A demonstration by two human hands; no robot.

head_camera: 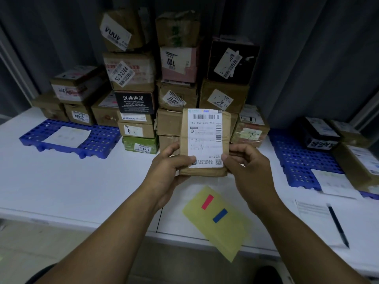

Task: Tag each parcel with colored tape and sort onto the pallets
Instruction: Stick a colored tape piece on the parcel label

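**Parcel held over table**

Item: brown paper parcel [205,142], label facing the camera, held upright above the white table [61,181].
Left hand [170,167]: fingers curled round the lower left edge, thumb on the label.
Right hand [246,162]: grips the lower right edge likewise.
Below: yellow sheet [225,238] carrying a red tape strip [207,202] and a blue tape strip [220,215].
Flanking: left pallet [98,140]; right pallet [295,160], bearing boxes.
Behind: stack of boxes [133,78].
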